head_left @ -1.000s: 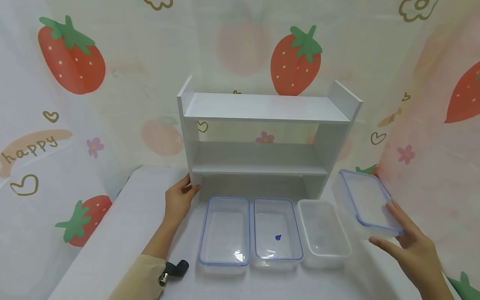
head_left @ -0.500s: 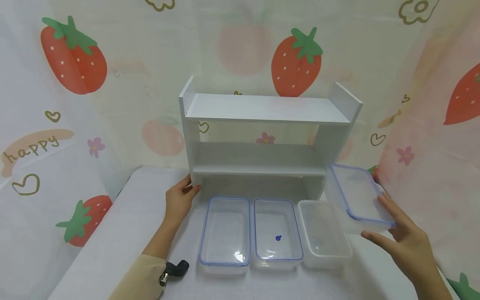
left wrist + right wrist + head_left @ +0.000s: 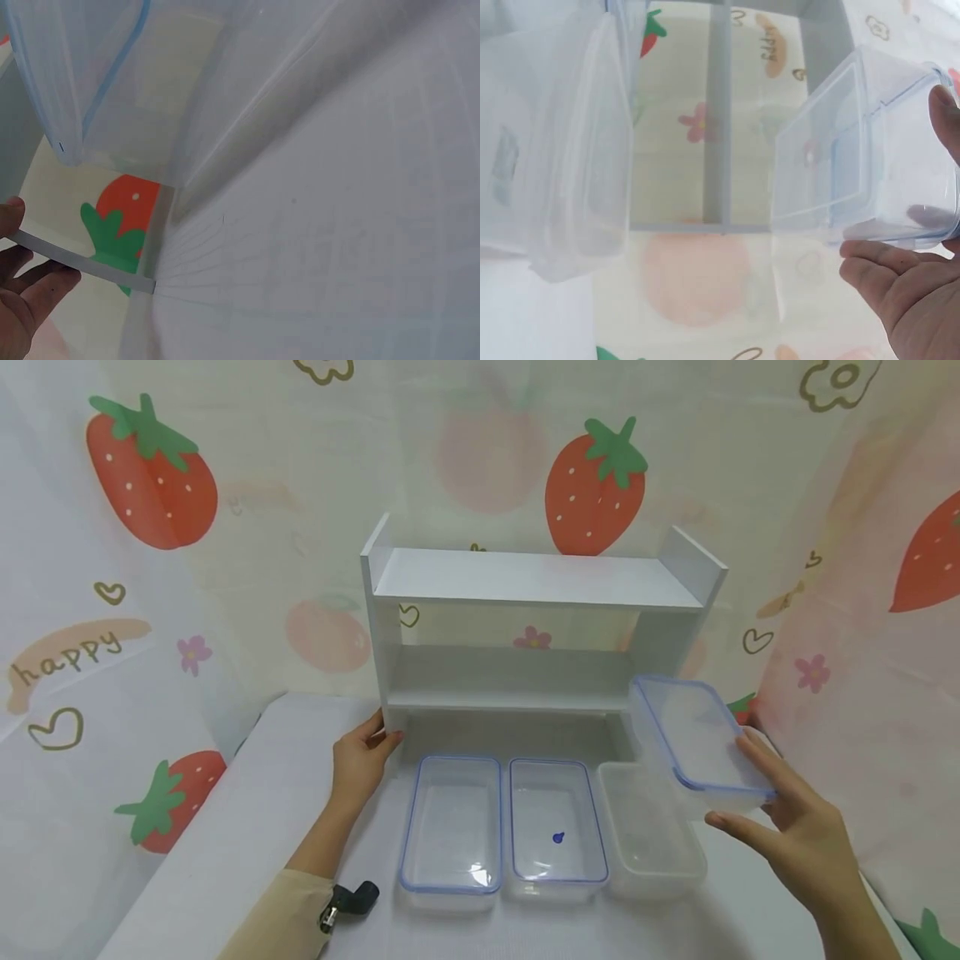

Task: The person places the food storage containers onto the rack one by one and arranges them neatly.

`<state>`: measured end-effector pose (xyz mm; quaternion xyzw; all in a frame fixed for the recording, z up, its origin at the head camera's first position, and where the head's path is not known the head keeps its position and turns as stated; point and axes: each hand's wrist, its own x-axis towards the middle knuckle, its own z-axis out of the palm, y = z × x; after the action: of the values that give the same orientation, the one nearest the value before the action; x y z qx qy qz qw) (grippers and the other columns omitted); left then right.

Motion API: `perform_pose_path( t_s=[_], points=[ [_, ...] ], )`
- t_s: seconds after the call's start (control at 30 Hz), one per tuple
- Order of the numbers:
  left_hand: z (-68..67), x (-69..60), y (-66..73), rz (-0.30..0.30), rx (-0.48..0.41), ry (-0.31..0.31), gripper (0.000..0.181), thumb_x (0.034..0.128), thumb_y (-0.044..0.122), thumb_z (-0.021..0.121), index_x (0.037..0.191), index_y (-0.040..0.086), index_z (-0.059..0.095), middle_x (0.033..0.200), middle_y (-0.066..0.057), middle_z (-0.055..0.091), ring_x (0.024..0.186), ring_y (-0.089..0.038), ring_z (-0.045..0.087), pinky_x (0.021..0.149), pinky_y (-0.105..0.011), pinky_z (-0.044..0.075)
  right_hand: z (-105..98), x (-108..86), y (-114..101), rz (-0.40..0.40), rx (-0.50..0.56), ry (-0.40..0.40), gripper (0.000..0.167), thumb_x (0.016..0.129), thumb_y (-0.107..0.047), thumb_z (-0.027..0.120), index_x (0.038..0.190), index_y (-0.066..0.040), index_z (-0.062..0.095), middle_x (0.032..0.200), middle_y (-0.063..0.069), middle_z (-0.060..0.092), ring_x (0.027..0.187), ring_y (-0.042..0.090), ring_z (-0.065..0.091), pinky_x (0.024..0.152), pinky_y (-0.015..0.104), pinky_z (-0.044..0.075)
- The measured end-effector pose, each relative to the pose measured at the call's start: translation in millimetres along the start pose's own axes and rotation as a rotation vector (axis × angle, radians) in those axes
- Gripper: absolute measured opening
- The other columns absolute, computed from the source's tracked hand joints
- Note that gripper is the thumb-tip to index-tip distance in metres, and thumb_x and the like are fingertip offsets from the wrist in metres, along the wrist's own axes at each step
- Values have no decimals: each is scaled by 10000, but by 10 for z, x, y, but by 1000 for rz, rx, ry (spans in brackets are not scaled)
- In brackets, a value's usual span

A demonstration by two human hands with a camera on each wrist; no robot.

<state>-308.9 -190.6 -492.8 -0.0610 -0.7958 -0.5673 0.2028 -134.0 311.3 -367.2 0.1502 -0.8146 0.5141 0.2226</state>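
A screened-off nook — wider room unclear; strawberry-print sheeting (image 3: 315,468) backs and flanks a white-covered table (image 3: 255,793).

In the head view we can read one word, "happy" (image 3: 67,656). It is written in thin brown handwriting on a peach-coloured band (image 3: 131,628), printed on the left part of the wall cloth (image 3: 247,552). In the right wrist view we see a similar band (image 3: 772,46) on the cloth behind the shelf (image 3: 718,150); its letters seem to end with "ppy", but the beginning is unclear to us. The small blue mark (image 3: 558,837) at the middle box (image 3: 555,793) we cannot read.
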Motion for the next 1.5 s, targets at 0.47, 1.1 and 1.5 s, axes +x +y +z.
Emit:
perform_pose_path(
  t_s=[0.47, 1.1, 1.5],
  points=[
    [12, 5, -17, -5, -7, 10, 528, 925, 163, 783, 1418, 100, 605, 1369, -163, 651, 1123, -352, 710, 909, -339, 598, 142, 155, -282, -41, -40, 11, 924, 683, 220, 829, 1508, -29, 494, 1557, -15, 503, 1310, -31, 532, 1011, 60, 449],
    [18, 0, -37, -6, -22, 0, 530, 938, 178, 770, 1430, 94, 592, 1391, -186, 629, 1139, -346, 702, 917, -339, 594, 263, 326, -683, -73, -24, -4, 932, 670, 227, 832, 1500, -52, 513, 1552, -12, 518, 1274, 0, 570, 1014, 74, 463],
    [23, -5, -26, -10, -27, -3, 533, 945, 183, 763, 1437, 85, 584, 1405, -188, 618, 1148, -350, 697, 918, -359, 594, 311, 483, -933, -168, 58, -25, 949, 636, 251, 836, 1487, -23, 518, 1555, 64, 513, 1206, 80, 615, 1014, 103, 484]
  ],
)
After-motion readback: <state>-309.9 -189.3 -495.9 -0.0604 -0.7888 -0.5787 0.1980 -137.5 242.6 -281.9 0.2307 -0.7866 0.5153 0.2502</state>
